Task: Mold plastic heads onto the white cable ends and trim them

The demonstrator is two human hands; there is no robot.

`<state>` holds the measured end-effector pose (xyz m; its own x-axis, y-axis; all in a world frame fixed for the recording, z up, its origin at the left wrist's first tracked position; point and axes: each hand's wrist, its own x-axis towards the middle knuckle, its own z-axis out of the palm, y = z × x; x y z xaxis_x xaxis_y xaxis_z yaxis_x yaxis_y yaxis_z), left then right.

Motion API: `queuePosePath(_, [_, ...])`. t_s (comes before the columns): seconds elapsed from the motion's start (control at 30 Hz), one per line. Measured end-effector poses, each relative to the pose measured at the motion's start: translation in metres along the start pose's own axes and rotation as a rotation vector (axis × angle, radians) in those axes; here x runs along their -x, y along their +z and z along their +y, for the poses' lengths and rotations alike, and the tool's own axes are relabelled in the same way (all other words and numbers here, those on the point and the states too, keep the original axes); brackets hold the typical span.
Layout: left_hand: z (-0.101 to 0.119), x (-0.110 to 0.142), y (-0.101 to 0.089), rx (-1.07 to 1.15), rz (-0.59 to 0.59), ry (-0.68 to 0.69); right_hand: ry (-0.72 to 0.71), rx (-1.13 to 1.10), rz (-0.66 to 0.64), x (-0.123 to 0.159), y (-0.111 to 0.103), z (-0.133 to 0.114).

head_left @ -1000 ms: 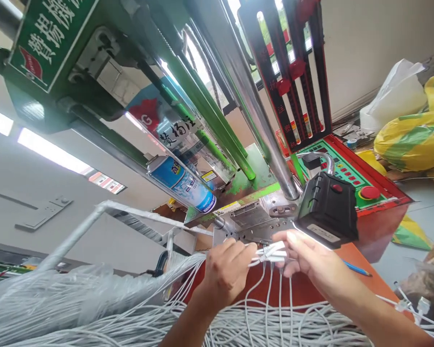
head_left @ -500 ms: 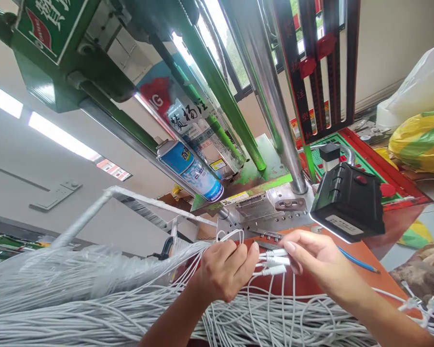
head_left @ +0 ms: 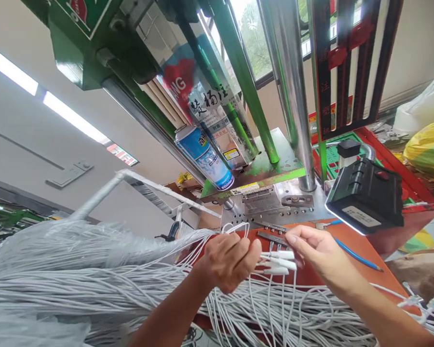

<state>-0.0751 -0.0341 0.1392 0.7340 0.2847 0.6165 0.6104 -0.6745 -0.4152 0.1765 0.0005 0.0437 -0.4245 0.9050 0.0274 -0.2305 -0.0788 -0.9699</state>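
Below the mould plate, both hands' closed grips have lowered the white plugs.

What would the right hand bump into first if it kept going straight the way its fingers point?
The right hand points left, toward the left hand. It would likely meet the white cable plugs pinched between them first, then the left hand's fingers, though depth is hard to judge.

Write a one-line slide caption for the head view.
Two hands, left hand and right hand, pinch white cable plugs before a green moulding machine.
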Motion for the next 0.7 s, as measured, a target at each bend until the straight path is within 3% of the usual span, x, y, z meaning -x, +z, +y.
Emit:
queuePosePath(0.03, [-0.013,0.01,-0.001,0.012,0.1,-0.144,-0.026,0.072,0.029,0.0,-0.005,0.003])
queuePosePath(0.1, [-0.039,0.032,-0.002,-0.09,0.344,-0.57,-0.092,0.314,0.097,0.001,-0.02,0.012])
queuePosePath(0.17, [-0.047,0.051,-0.002,-0.208,0.378,-0.945,-0.168,0.636,0.117,0.005,-0.036,0.025])
queuePosePath(0.2, [-0.04,0.058,0.0,-0.255,0.35,-1.113,-0.2,0.795,0.104,0.008,-0.044,0.033])
queuePosePath(0.23, [-0.024,0.061,0.004,-0.243,0.307,-1.186,-0.226,0.941,0.079,0.01,-0.049,0.041])
queuePosePath(0.3, [0.025,0.059,0.015,0.02,0.068,-1.103,-0.258,1.172,0.027,0.015,-0.055,0.055])
queuePosePath(0.37, [0.079,0.05,0.029,0.448,-0.363,-0.825,-0.274,1.319,0.004,0.015,-0.053,0.064])
queuePosePath(0.43, [0.117,0.039,0.041,0.559,-0.581,-0.696,-0.296,1.363,-0.017,0.013,-0.048,0.069])
queuePosePath(0.53, [0.132,0.035,0.05,0.54,-0.667,-0.697,-0.304,1.322,-0.021,0.009,-0.044,0.071])
queuePosePath(0.7, [0.133,0.056,0.045,0.559,-0.639,-0.605,-0.273,1.191,0.053,0.006,-0.052,0.063])
